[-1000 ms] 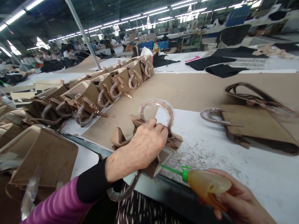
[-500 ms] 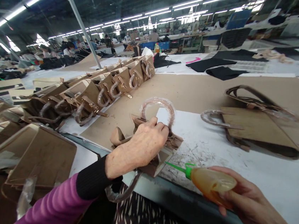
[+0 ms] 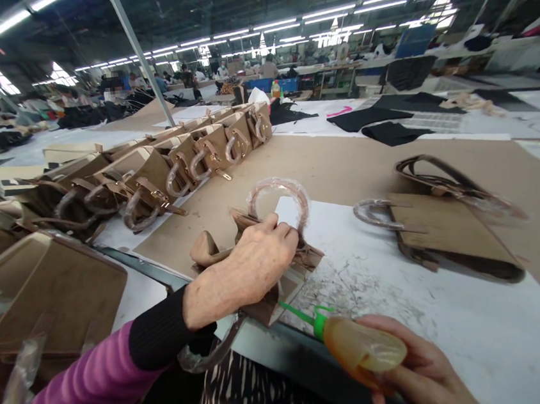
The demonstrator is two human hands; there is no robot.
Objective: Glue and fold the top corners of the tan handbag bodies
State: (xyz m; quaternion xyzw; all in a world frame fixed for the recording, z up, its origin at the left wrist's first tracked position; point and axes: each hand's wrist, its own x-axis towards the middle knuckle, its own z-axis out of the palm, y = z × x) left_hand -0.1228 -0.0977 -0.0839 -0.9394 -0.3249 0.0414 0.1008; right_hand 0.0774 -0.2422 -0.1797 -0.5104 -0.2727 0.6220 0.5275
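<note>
My left hand (image 3: 252, 262) is closed on the upper part of a brown handbag (image 3: 262, 311) at the table's near edge. One plastic-wrapped handle (image 3: 301, 202) arches up behind my fingers, and the other handle (image 3: 213, 356) hangs over the edge toward my lap. In my right hand (image 3: 422, 366) is a squeeze bottle (image 3: 365, 349) with amber liquid, a green cap and a long thin nozzle. Its nozzle tip points left and lies against or just in front of the bag's lower side; whether it touches I cannot tell. My left fingertips are partly hidden.
Another brown handbag (image 3: 446, 228) lies flat on the right. Rows of brown bags (image 3: 141, 170) stand on the left, with a larger bag panel (image 3: 75, 280) nearer me. Black fabric pieces (image 3: 370, 117) lie farther back on the table. People work in the distance.
My right hand has brought the bottle leftward, so its nozzle tip is now closer to the bag's side. The left hand keeps its hold. The whole view has shifted slightly.
</note>
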